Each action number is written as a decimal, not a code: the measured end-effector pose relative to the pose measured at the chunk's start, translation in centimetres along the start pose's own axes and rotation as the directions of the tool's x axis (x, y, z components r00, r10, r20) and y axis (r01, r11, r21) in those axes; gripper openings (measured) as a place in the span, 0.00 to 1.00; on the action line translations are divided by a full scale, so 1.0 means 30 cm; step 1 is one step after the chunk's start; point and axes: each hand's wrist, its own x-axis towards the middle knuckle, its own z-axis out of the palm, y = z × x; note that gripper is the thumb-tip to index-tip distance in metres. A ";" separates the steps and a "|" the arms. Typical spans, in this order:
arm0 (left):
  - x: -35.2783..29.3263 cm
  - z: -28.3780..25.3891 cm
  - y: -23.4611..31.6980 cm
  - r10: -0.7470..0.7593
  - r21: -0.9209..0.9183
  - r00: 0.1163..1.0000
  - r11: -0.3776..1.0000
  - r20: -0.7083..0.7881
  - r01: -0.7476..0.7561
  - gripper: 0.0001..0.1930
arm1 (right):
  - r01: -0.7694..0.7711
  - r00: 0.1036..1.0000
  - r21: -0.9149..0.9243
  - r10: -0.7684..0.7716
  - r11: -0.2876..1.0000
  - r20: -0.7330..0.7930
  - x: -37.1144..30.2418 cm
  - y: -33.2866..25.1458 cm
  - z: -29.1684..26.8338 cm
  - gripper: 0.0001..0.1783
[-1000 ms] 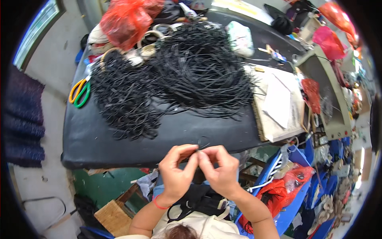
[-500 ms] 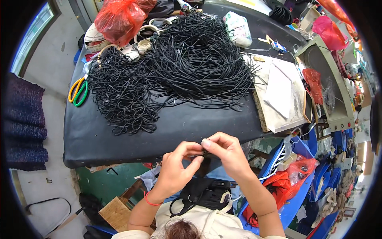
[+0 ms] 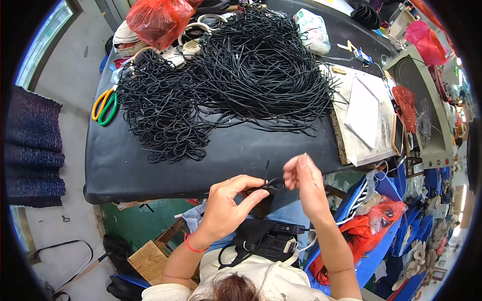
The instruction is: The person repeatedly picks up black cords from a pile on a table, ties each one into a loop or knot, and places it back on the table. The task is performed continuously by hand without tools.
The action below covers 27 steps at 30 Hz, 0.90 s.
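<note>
Near the table's front edge, my left hand pinches a thin black cord between thumb and fingertips. Short ends of the cord stick out past the fingertips, one pointing upward and others toward the right. Just right of it, my right hand is raised, thumb up and fingers loosely curled; its fingertips are a little blurred and no cord shows in them. Beyond both hands a large coiled heap of black cords lies on the black table. A smaller pile of looped black cords lies to its left.
Scissors with yellow and green handles lie at the table's left. A red plastic bag sits at the back left. On the right are a pale board with white sheets and a blue bin holding red bags.
My right hand has come away from the left and moved right, its fingers loosening. My left hand stays pinched on the cord, whose ends now show. The view has shifted slightly.
</note>
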 end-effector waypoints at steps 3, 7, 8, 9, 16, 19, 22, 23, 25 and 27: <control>0.006 -0.022 0.020 -0.034 0.093 0.987 0.996 0.158 0.019 0.10 | -0.082 0.973 0.006 0.078 0.997 0.217 -0.028 0.017 0.025 0.19; 0.003 -0.026 0.039 -0.101 0.053 0.979 0.994 0.178 0.093 0.09 | 0.007 0.966 0.004 -0.008 1.000 0.259 -0.029 0.032 0.052 0.17; 0.004 -0.032 0.043 -0.110 0.053 0.978 0.993 0.175 0.102 0.09 | 0.021 0.971 0.021 -0.025 1.000 0.237 -0.031 0.024 0.059 0.17; 0.002 -0.036 0.040 -0.093 0.079 0.980 0.994 0.177 0.080 0.08 | 0.034 0.976 0.037 -0.042 0.999 0.214 -0.031 0.021 0.064 0.17; -0.037 -0.002 0.004 -0.123 -0.015 0.990 0.992 0.063 0.124 0.08 | 0.067 0.994 0.010 -0.068 0.998 0.082 -0.031 0.050 0.068 0.18; -0.059 0.034 -0.016 -0.239 -0.222 0.971 0.947 0.000 0.233 0.10 | 0.126 0.992 -0.019 -0.125 0.992 0.026 -0.025 0.062 0.069 0.18; -0.067 0.050 -0.006 -0.292 -0.353 0.956 0.898 -0.029 0.264 0.10 | 0.166 0.986 -0.075 -0.166 0.983 0.008 -0.030 0.051 0.080 0.17; -0.068 0.051 0.000 -0.297 -0.384 0.954 0.886 -0.038 0.261 0.10 | 0.167 0.986 -0.100 -0.167 0.981 0.010 -0.033 0.046 0.080 0.17; -0.060 0.052 0.010 -0.230 -0.271 0.973 0.939 -0.032 0.213 0.10 | 0.177 0.984 -0.129 -0.176 0.976 0.021 -0.037 0.035 0.080 0.16; -0.052 0.042 -0.003 -0.150 -0.116 0.989 0.982 0.014 0.151 0.09 | 0.195 0.981 -0.138 -0.192 0.971 0.034 -0.038 0.026 0.078 0.16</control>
